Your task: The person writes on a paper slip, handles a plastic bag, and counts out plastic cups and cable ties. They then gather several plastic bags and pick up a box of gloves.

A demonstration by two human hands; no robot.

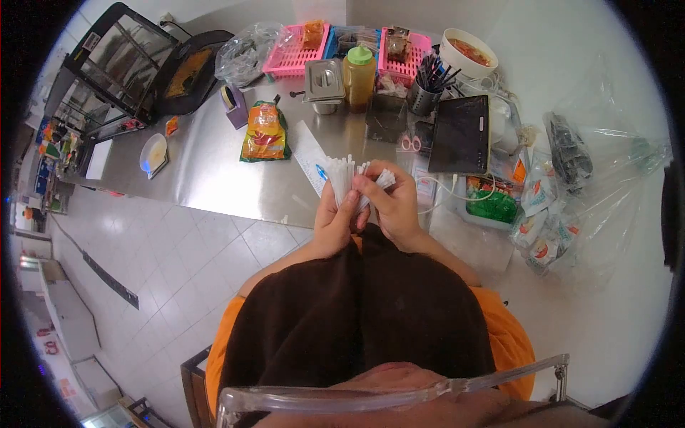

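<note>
Glasses rim (399,389) nearest, brown apron (357,314) beyond. Left hand (332,217) clasps white straws (344,175) over near edge of steel counter (207,171); right hand (397,205) pinches same straws. Snack bag (265,133) mid-counter.

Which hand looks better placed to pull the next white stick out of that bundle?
Probably the right hand: its fingertips pinch sticks at the edge of the bundle of white sticks, while the left hand is wrapped around its base.
</note>
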